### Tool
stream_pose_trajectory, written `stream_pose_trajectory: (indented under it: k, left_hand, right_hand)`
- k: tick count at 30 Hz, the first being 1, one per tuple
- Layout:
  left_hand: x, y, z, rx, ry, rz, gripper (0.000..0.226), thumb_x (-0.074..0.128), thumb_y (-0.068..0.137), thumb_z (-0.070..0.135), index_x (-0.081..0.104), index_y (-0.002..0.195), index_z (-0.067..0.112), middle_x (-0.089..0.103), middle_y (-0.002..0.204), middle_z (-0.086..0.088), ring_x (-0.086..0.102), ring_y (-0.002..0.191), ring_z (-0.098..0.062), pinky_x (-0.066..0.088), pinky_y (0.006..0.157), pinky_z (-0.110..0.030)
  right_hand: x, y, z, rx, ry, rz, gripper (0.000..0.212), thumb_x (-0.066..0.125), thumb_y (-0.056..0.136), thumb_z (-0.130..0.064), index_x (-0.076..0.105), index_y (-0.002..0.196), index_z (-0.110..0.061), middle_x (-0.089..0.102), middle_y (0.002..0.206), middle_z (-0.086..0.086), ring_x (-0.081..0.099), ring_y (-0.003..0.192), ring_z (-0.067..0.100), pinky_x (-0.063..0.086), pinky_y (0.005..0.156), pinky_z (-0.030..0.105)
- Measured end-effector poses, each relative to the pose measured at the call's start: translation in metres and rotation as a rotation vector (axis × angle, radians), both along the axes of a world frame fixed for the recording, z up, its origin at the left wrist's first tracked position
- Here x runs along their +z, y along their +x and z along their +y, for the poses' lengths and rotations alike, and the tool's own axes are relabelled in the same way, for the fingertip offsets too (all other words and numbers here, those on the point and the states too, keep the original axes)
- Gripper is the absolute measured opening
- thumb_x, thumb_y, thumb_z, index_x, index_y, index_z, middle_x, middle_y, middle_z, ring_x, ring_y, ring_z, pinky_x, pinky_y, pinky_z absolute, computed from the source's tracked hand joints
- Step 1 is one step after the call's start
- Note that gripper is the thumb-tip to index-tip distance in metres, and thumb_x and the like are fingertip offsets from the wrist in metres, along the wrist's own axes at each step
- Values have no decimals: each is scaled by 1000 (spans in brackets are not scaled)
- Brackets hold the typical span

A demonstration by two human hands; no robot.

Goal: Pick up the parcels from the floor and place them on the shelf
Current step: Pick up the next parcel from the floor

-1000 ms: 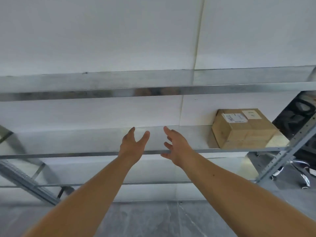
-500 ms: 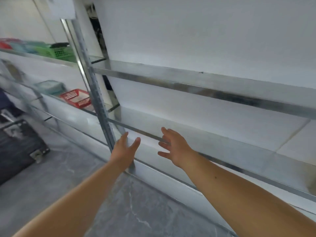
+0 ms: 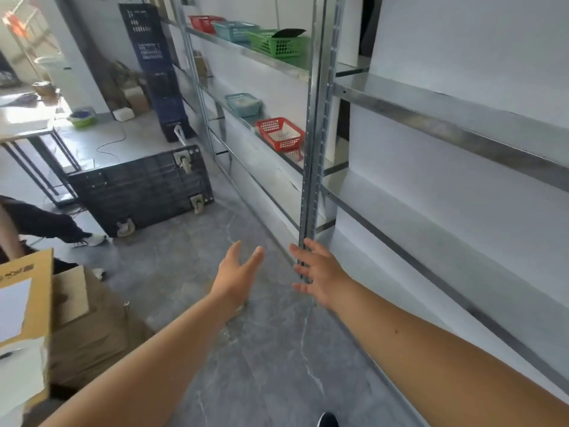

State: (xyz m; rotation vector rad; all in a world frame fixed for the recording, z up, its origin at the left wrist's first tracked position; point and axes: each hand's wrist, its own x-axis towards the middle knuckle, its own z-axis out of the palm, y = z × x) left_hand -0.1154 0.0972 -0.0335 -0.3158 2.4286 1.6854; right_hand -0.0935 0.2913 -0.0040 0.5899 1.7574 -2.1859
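Note:
Both my arms reach forward over the grey floor, and neither hand holds anything. My left hand (image 3: 238, 272) is open with fingers apart. My right hand (image 3: 318, 272) is open too, in front of the foot of a metal shelf upright (image 3: 312, 149). Cardboard parcels lie at the lower left: a light brown one with a white label (image 3: 26, 328) and a darker brown one (image 3: 92, 334) behind it. The metal shelf (image 3: 446, 124) runs along the right, its near bays bare.
An upturned black wheeled dolly (image 3: 138, 189) lies on the floor ahead. Another person's leg and shoe (image 3: 61, 226) are at the left. Red (image 3: 280, 134), teal (image 3: 243, 103) and green (image 3: 277, 41) baskets stand on the far shelves. Stacked dark crates (image 3: 157, 72) stand behind.
My view has swung left, away from the shelf bay with the cardboard box, which is out of sight now. The floor, the dolly and the parcels have come into view. Both hands stay open.

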Motion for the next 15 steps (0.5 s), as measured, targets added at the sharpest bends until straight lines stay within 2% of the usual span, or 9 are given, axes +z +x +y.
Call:
stream_pose_trajectory:
  k: [2,4,9,12,13,15]
  left_hand:
    - [-5,-8,-16,48,-1,-26,103,57,80,82,29,167,33,38,171,-7,44,152,-30,39,123,-51]
    - [-12,-18,-30,102,-8,-31,94,59,90,75,28,167,31,37,172,-7,43,153,-29,37,124,-50]
    - [-25,-47,-54,220,-7,-42,90,61,93,71,30,167,29,40,170,-6,46,151,-26,37,124,-49]
    - [-32,-68,-61,297,6,-42,89,57,93,74,30,167,31,40,170,-3,62,121,-7,42,113,-41]
    - [-36,-73,-62,323,17,-48,92,54,91,77,30,167,31,40,170,-3,62,121,-8,42,113,-41]
    - [-45,-85,-65,370,10,-74,99,48,86,82,30,167,29,39,171,-3,51,145,-22,39,120,-44]
  right_hand:
    - [-9,-19,-15,68,3,-10,89,82,89,-42,34,163,-29,50,148,-1,53,131,27,53,108,59]
    - [-16,-40,-29,137,3,-21,89,82,89,-42,34,164,-30,50,147,-2,52,133,28,51,110,60]
    - [-27,-93,-54,306,4,-41,87,80,91,-42,33,163,-31,47,160,2,50,139,30,50,111,60]
    - [-34,-128,-62,372,-3,-70,84,79,91,-41,35,162,-32,44,163,3,50,139,29,51,110,56]
    - [-36,-139,-64,390,-7,-81,83,79,91,-41,35,162,-33,43,164,3,50,138,28,50,109,54]
    - [-43,-158,-66,430,-8,-107,84,79,91,-41,35,162,-33,44,163,3,52,136,27,50,107,53]
